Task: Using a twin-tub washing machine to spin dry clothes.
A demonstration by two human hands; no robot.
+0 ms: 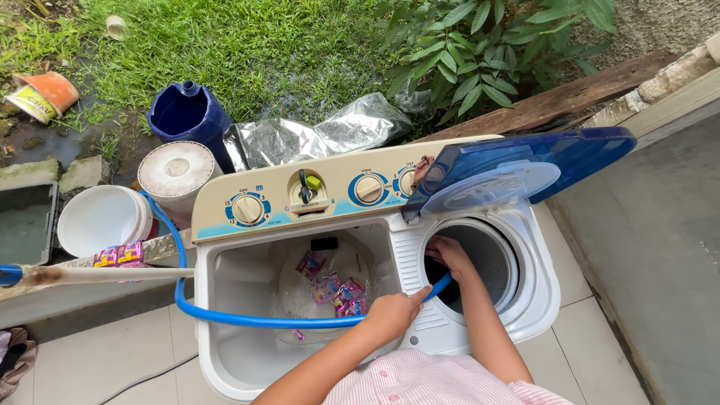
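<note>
Pink sachets point(339, 289) in wash tub point(240, 277)

Soft, even daylight is falling from overhead; shadows are staying faint; the crumpled foil sheet point(315, 136) is throwing glare; the spin drum point(480, 259) is sinking into darkness; edges are bowing slightly; focus is holding sharp.

Both forearms rise from the bottom centre of the frame. The left hand point(391, 315), just right of centre, is curled closed with its forefinger stretched up and to the right. The right hand point(448, 253) sits higher, right of centre, wrist bent and fingers curled downward.
</note>
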